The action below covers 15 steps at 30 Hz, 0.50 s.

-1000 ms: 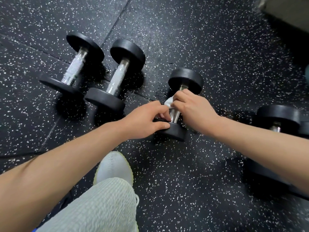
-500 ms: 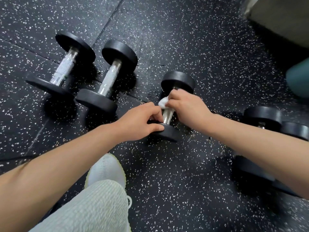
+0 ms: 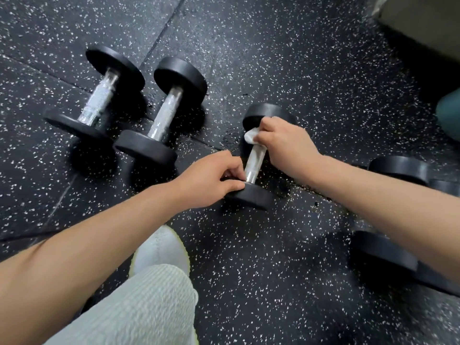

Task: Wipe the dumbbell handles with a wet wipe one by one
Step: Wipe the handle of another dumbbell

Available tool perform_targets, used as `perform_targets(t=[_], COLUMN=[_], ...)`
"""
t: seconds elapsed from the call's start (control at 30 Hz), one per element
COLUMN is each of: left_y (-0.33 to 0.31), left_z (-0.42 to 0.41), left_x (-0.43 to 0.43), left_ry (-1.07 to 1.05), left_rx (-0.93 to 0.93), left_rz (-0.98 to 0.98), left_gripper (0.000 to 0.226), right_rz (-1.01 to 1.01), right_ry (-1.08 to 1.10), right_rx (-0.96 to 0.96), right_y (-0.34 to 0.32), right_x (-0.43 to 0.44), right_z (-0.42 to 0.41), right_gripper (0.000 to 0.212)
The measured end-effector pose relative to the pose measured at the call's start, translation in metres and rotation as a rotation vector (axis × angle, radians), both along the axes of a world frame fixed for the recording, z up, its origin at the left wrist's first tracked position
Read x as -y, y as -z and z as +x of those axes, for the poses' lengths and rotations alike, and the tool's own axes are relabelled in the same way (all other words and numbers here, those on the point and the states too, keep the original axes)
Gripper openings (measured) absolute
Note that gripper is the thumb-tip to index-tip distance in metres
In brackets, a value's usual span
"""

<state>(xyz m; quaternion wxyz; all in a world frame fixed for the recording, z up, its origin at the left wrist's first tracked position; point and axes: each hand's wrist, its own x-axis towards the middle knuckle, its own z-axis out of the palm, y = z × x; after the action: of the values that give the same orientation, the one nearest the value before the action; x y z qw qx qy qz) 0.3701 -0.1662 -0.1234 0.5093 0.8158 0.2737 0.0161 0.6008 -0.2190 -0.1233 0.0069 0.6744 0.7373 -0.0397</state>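
A small black dumbbell (image 3: 254, 195) with a chrome handle lies on the speckled rubber floor in the middle. My left hand (image 3: 211, 180) grips its near weight plate, thumb on the rim. My right hand (image 3: 286, 145) holds a white wet wipe (image 3: 251, 135) wrapped round the upper part of the handle, close to the far plate. The lower half of the handle shows bare. Two larger dumbbells lie to the left: one (image 3: 97, 105) at far left, another (image 3: 161, 115) beside it.
More black dumbbells (image 3: 398, 168) lie at the right, partly hidden by my right forearm. My white shoe (image 3: 159, 250) and ribbed trouser leg sit at the bottom centre. A grey block (image 3: 423, 16) stands at top right, a teal object (image 3: 450, 115) at the right edge.
My right hand has slid the wipe up the handle toward the far plate, uncovering more chrome below. My left hand keeps its hold on the near plate.
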Motion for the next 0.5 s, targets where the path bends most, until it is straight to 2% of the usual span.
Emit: perform_targets(t=[0.07, 0.2, 0.27, 0.33, 0.43, 0.5], left_y=[0.0, 0.0, -0.001, -0.001, -0.001, -0.001], left_z=[0.0, 0.002, 0.005, 0.008, 0.012, 0.013], left_x=[-0.001, -0.004, -0.001, 0.002, 0.005, 0.004], left_ry=[-0.001, -0.051, -0.062, -0.066, -0.077, -0.082], left_rx=[-0.02, -0.049, -0.045, -0.044, -0.047, -0.049], left_rz=[-0.007, -0.067, -0.077, -0.084, -0.102, -0.114], left_gripper=[0.009, 0.019, 0.018, 0.018, 0.018, 0.019], right_rz=[0.037, -0.075, -0.107, -0.082, 0.025, 0.035], right_ry=[0.013, -0.218, -0.251, -0.191, 0.022, 0.055], right_rx=[-0.046, -0.232, -0.261, -0.243, -0.191, -0.21], right_y=[0.006, 0.009, 0.006, 0.005, 0.009, 0.013], right_x=[0.009, 0.045, 0.042, 0.03, 0.02, 0.025], right_z=[-0.009, -0.028, -0.017, -0.005, 0.007, 0.0], right_gripper=[0.023, 0.016, 0.015, 0.018, 0.024, 0.024])
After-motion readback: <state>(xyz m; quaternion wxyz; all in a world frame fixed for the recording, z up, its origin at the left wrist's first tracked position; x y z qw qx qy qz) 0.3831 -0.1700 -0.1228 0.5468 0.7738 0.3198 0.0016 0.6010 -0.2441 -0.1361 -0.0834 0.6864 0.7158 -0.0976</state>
